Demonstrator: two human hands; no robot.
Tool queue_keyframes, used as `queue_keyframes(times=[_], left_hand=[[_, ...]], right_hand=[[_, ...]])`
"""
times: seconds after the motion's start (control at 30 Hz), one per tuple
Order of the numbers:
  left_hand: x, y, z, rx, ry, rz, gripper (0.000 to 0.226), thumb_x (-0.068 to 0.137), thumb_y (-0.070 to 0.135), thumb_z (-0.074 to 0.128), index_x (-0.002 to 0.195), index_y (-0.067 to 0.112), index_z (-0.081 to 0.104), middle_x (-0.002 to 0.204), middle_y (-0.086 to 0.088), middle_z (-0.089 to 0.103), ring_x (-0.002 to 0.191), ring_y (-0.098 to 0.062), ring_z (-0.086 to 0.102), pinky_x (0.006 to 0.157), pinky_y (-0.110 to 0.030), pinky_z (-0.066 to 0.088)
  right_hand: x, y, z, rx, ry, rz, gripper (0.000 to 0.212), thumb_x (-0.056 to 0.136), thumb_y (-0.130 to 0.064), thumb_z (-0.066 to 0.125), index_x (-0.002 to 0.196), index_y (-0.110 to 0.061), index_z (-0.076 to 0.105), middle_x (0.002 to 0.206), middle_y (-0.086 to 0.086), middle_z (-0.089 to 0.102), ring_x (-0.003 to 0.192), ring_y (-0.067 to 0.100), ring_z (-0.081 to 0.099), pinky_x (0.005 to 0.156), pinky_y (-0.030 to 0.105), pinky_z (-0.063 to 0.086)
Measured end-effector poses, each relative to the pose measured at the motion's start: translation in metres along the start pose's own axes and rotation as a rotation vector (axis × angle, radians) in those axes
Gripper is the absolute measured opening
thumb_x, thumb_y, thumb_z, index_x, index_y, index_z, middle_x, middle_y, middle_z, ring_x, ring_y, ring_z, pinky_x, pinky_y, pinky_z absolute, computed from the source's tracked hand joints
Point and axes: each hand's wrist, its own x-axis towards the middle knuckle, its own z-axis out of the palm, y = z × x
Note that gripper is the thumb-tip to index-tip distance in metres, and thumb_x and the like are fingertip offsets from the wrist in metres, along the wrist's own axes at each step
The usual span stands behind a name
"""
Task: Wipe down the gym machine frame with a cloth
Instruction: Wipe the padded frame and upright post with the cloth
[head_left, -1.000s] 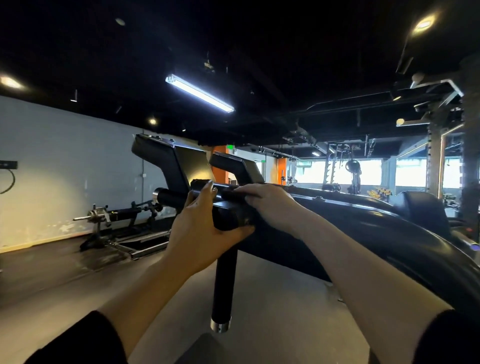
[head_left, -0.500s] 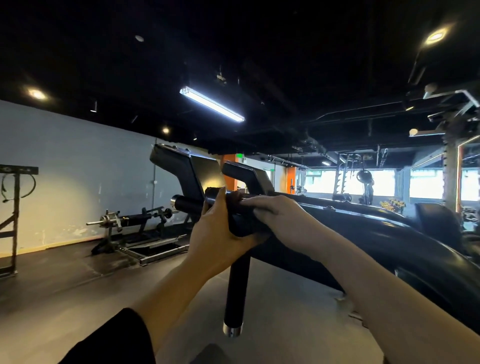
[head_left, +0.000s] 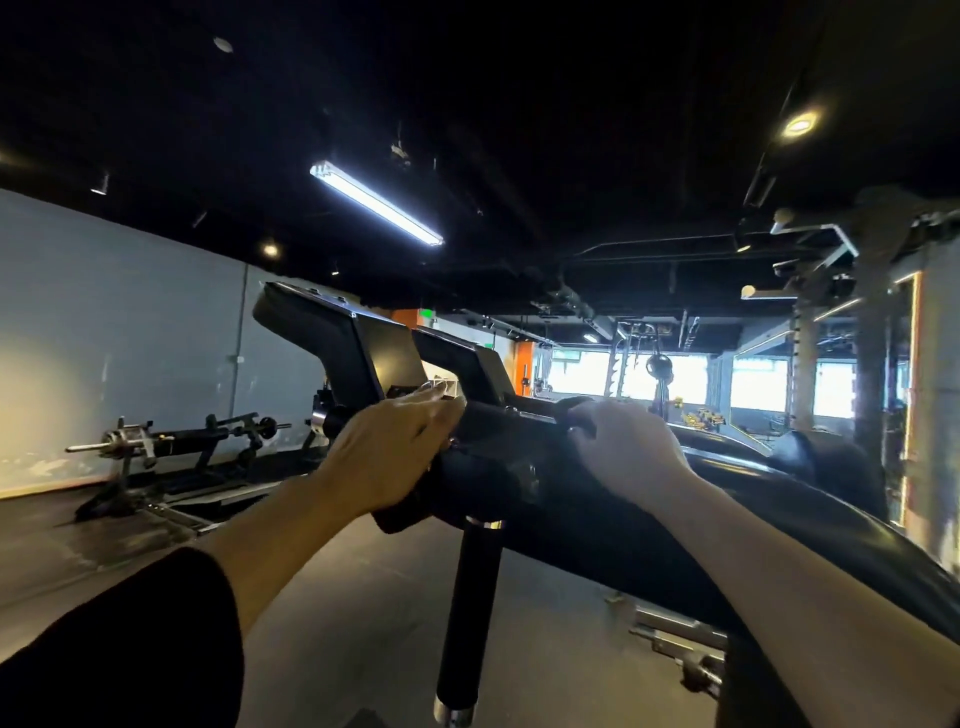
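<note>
Here both hands (head_left: 395, 447) (head_left: 623, 447) press a dark cloth (head_left: 574, 413) (barely visible) on the smooth black frame (head_left: 571, 499).

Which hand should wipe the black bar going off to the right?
Probably the right hand: it already rests on that stretch of the machine frame, gripping something dark, maybe the cloth. The left hand lies flat nearer the upright brackets.
</note>
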Motion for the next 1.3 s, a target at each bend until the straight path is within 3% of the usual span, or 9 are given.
queue_keyframes(times=[0.1,0.23,0.43,0.53,0.77,0.9,1.1,1.23,1.3], left_hand=[[0.028,-0.019,-0.004,0.138,-0.069,-0.021,0.042,0.103,0.037,0.038,0.141,0.023,0.048,0.148,0.002,0.046,0.132,-0.018,0.046,0.111,-0.035,0.03],[0.049,-0.03,-0.004,0.148,-0.153,-0.103,0.051,0.099,0.043,0.046,0.148,0.032,0.035,0.155,0.005,0.033,0.141,-0.02,0.034,0.113,-0.039,0.026],[0.052,-0.03,0.002,0.28,-0.23,-0.096,0.062,0.1,0.059,0.018,0.153,0.034,-0.003,0.159,0.011,-0.015,0.147,-0.01,-0.014,0.122,-0.042,-0.001],[0.046,-0.028,0.003,0.451,-0.264,-0.049,0.095,0.072,0.071,-0.01,0.154,0.025,-0.003,0.159,0.001,-0.022,0.145,-0.015,-0.025,0.121,-0.044,-0.005],[0.041,-0.017,-0.001,0.387,-0.243,-0.18,0.067,0.101,0.056,0.021,0.154,0.024,-0.004,0.161,0.0,-0.015,0.147,-0.013,-0.017,0.12,-0.037,-0.005],[0.036,-0.015,-0.002,0.361,-0.248,-0.231,0.083,0.082,0.064,0.006,0.154,0.024,0.002,0.163,0.002,-0.007,0.148,-0.01,-0.01,0.119,-0.036,-0.003],[0.026,-0.01,0.0,0.362,-0.189,-0.225,0.058,0.103,0.047,0.014,0.154,0.022,0.006,0.163,0.003,0.002,0.149,-0.009,-0.005,0.119,-0.035,-0.003],[0.027,-0.015,0.002,0.535,-0.225,-0.143,0.103,0.066,0.061,-0.02,0.154,0.027,0.02,0.163,0.003,0.003,0.149,-0.015,-0.006,0.121,-0.043,0.001],[0.026,-0.019,0.004,0.562,-0.205,-0.124,0.11,0.058,0.057,-0.023,0.153,0.029,0.025,0.163,0.004,0.007,0.149,-0.014,-0.004,0.121,-0.043,0.002]], right_hand=[[0.012,-0.004,-0.005,-0.055,-0.139,-0.013,0.034,0.102,-0.019,0.039,0.125,-0.011,0.062,0.13,0.008,0.061,0.119,0.026,0.056,0.099,0.04,0.047],[0.034,-0.014,-0.003,-0.084,-0.275,-0.037,0.038,0.104,-0.015,0.033,0.131,-0.006,0.057,0.14,0.01,0.052,0.127,0.026,0.049,0.106,0.04,0.04],[0.057,-0.029,0.013,0.112,-0.361,-0.185,0.045,0.104,-0.023,0.039,0.148,-0.021,0.038,0.157,-0.004,0.031,0.145,0.017,0.026,0.119,0.031,0.018],[0.066,-0.024,0.015,0.129,-0.415,-0.165,0.044,0.103,-0.019,0.04,0.147,-0.019,0.041,0.156,0.0,0.034,0.142,0.019,0.031,0.116,0.027,0.022],[0.093,-0.06,0.02,0.143,-0.472,-0.149,0.037,0.103,-0.01,0.036,0.137,-0.009,0.052,0.14,0.011,0.05,0.126,0.026,0.049,0.097,0.026,0.037],[0.096,-0.062,0.022,0.196,-0.494,-0.219,0.037,0.103,-0.012,0.039,0.137,-0.015,0.052,0.138,0.009,0.051,0.12,0.022,0.051,0.087,0.023,0.035],[0.103,-0.049,0.027,0.297,-0.475,-0.245,0.039,0.101,-0.012,0.042,0.136,-0.023,0.054,0.142,0.003,0.045,0.109,0.01,0.046,0.082,0.018,0.036],[0.114,-0.076,0.039,0.196,-0.488,-0.245,0.038,0.102,-0.014,0.038,0.137,-0.014,0.052,0.141,0.008,0.047,0.122,0.022,0.048,0.096,0.028,0.038],[0.119,-0.086,0.044,0.157,-0.5,-0.257,0.041,0.101,-0.013,0.038,0.14,-0.009,0.048,0.146,0.014,0.043,0.134,0.03,0.041,0.11,0.039,0.033]])
